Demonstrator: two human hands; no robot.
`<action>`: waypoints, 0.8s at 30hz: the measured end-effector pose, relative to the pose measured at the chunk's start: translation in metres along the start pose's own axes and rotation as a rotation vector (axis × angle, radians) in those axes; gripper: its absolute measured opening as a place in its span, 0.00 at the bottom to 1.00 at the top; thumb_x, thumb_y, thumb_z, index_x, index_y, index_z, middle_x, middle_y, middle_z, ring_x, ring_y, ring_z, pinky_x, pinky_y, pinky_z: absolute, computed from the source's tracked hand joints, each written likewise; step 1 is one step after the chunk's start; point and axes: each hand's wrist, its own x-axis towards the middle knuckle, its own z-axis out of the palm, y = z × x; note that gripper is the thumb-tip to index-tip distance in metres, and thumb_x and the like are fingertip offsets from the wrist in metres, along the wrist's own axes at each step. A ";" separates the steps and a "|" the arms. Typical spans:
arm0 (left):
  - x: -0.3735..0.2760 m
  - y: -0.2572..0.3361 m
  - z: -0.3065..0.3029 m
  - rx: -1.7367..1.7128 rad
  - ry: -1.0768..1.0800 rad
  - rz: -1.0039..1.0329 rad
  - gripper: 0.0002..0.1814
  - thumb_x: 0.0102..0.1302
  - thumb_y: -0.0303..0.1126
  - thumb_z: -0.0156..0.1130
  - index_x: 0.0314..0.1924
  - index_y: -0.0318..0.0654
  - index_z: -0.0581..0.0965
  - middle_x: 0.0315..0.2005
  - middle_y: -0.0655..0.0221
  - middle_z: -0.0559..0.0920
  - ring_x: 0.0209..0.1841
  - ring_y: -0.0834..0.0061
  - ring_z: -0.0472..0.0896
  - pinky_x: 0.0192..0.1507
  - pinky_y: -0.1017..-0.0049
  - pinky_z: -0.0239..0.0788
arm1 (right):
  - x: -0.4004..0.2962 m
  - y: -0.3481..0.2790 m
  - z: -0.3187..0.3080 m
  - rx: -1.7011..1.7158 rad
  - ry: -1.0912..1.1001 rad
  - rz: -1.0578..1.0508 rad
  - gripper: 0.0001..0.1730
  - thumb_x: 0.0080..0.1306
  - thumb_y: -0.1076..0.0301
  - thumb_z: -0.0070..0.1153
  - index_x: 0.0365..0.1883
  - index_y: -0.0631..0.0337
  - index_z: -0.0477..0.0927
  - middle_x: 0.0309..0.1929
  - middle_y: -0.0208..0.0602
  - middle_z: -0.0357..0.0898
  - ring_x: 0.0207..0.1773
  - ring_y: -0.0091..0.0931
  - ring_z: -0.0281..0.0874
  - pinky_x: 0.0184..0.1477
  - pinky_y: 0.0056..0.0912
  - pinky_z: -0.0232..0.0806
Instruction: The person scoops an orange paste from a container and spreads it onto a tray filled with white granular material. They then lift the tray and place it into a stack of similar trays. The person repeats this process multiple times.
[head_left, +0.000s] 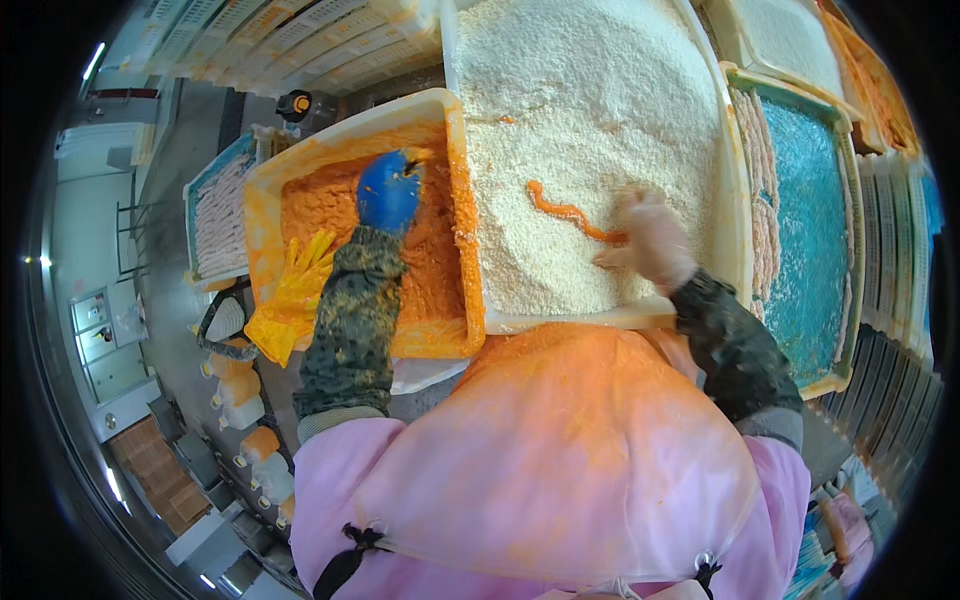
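My left hand (389, 191), in a blue rubber glove, is over the orange paste or marinated mixture (439, 262) in an orange-smeared tub (259, 232); orange matter shows at its fingers, and its grip is hidden. My right hand (654, 236), in a thin pale glove and blurred, is at the white crumbs (555, 277) in a large white tub (739, 247). Beside its fingers lies the right end of a long, wavy orange strip (566, 212) resting on the crumbs. A yellow rubber glove (292, 296) drapes over the orange tub's left side.
At the right, a teal-lined tray (810, 225) holds rows of crumb-coated strips (756, 195). Another tray of pale strips (225, 214) stands at the left. Stacked crates (300, 45) are at the upper left, more (896, 247) at the right. A person (847, 525) is at the lower right.
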 end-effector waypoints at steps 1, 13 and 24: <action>0.003 -0.035 0.007 0.103 -0.008 -0.027 0.10 0.70 0.35 0.63 0.43 0.37 0.84 0.37 0.53 0.85 0.37 0.53 0.84 0.41 0.61 0.77 | 0.013 -0.020 -0.004 0.085 -0.116 -0.039 0.47 0.48 0.48 0.78 0.56 0.74 0.74 0.50 0.53 0.77 0.54 0.41 0.77 0.54 0.40 0.76; -0.019 -0.107 0.050 0.354 -0.686 -0.269 0.19 0.68 0.45 0.62 0.50 0.38 0.81 0.49 0.48 0.83 0.51 0.44 0.81 0.49 0.50 0.74 | -0.001 -0.037 0.006 -0.044 -0.112 -0.024 0.31 0.71 0.44 0.57 0.58 0.64 0.76 0.51 0.47 0.83 0.58 0.42 0.79 0.65 0.52 0.64; -0.055 -0.075 0.018 0.077 -0.660 -0.377 0.25 0.66 0.35 0.69 0.62 0.37 0.78 0.52 0.58 0.84 0.47 0.64 0.82 0.45 0.62 0.75 | -0.045 -0.003 -0.070 1.918 -0.320 0.137 0.28 0.75 0.50 0.56 0.65 0.59 0.72 0.22 0.16 0.57 0.22 0.12 0.58 0.25 0.15 0.61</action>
